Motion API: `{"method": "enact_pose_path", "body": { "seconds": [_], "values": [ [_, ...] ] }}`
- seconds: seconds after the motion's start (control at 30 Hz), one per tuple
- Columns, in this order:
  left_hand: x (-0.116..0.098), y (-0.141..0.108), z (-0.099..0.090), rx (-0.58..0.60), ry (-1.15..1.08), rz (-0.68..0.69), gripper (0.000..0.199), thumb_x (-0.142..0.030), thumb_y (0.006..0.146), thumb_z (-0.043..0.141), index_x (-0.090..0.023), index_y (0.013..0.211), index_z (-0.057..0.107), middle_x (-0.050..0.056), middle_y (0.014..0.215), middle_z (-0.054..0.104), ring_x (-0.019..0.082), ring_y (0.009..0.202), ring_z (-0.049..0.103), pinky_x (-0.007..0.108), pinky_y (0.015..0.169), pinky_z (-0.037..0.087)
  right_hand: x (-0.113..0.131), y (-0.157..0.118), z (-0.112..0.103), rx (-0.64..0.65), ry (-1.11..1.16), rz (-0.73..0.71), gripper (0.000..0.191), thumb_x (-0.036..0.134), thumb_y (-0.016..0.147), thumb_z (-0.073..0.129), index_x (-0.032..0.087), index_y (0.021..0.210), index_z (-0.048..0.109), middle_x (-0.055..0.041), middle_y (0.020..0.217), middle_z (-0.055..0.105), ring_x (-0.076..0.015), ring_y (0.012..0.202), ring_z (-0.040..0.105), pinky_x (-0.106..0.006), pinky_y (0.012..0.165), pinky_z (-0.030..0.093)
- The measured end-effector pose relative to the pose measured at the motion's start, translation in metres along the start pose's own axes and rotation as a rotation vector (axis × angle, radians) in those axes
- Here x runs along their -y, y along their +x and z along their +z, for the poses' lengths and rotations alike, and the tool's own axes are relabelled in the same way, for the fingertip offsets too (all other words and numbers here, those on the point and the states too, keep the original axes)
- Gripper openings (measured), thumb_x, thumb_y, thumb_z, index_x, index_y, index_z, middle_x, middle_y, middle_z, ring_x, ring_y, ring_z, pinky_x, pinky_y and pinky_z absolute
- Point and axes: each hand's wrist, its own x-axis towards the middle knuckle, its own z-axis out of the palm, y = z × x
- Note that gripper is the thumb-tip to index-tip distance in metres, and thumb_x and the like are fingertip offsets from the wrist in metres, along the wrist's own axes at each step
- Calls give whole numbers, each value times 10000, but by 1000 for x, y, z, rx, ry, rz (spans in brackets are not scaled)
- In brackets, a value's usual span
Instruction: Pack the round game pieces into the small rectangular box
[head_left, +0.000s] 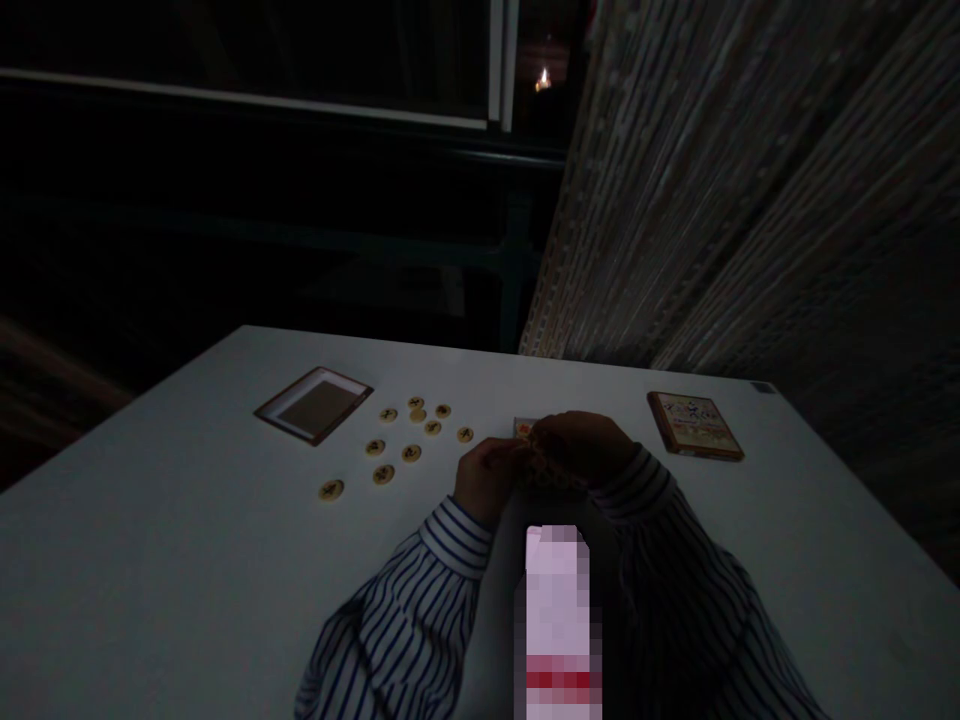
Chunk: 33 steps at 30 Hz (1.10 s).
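Note:
Both of my hands meet over the middle of the white table (225,560). My left hand (489,475) has its fingers closed at the near left side of a small tray (525,427), whose far left corner shows with a reddish piece in it. My right hand (589,445) curls over the tray's right side and hides most of it. What either set of fingers pinches is too dark to make out. Several round wooden pieces (411,453) with dark characters lie loose to the left of my hands.
An open shallow box (315,403) lies at the back left. A flat box with a printed top (696,425) lies at the right. A bright, pixelated screen (557,600) is between my forearms. String curtains (630,200) hang behind the table.

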Motion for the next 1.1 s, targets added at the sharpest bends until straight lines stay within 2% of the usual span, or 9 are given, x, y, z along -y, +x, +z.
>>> {"method": "enact_pose_path", "body": {
  "seconds": [0.17, 0.3, 0.6, 0.83, 0.97, 1.1],
  "values": [
    [-6, -4, 0, 35, -6, -16, 104, -187, 641, 594, -168, 729, 646, 36, 729, 682, 153, 682, 628, 280, 654, 529, -1, 1, 5, -44, 16, -35, 256, 303, 805, 407, 182, 928, 596, -60, 838, 644, -157, 767, 569, -260, 660, 396],
    [-11, -6, -1, 66, 44, -15, 155, -214, 691, 553, -158, 794, 655, 44, 776, 685, 162, 727, 630, 288, 691, 527, -3, 1, 9, -70, 42, -59, 249, 292, 805, 413, 185, 940, 594, -55, 847, 641, -146, 752, 564, -256, 655, 398],
    [-15, -7, -2, 102, 80, 30, 291, -303, 745, 492, -140, 947, 622, 67, 972, 647, 178, 910, 590, 297, 817, 478, 7, 3, -1, -6, 78, -79, 242, 298, 797, 439, 178, 918, 612, -63, 855, 646, -159, 776, 577, -258, 668, 417],
    [-21, -9, -1, 109, 82, 6, 287, -287, 753, 480, -137, 951, 625, 58, 940, 659, 178, 897, 596, 282, 799, 489, 6, 3, 3, -15, 76, -80, 254, 313, 803, 432, 183, 912, 621, -71, 863, 652, -167, 787, 588, -269, 675, 430],
    [-17, -8, -1, 64, 28, -8, 251, -275, 729, 513, -143, 904, 636, 61, 916, 666, 180, 871, 604, 295, 789, 495, 5, 2, 7, -58, 110, -99, 246, 311, 791, 450, 187, 921, 617, -66, 874, 652, -164, 785, 590, -268, 679, 436],
    [-16, -8, -1, 27, 21, -40, 216, -259, 715, 529, -145, 863, 638, 58, 862, 677, 172, 816, 617, 290, 754, 508, 6, 2, 5, -44, 118, -85, 228, 299, 771, 476, 179, 899, 622, -70, 860, 653, -172, 780, 593, -271, 669, 440]
  ]
}}
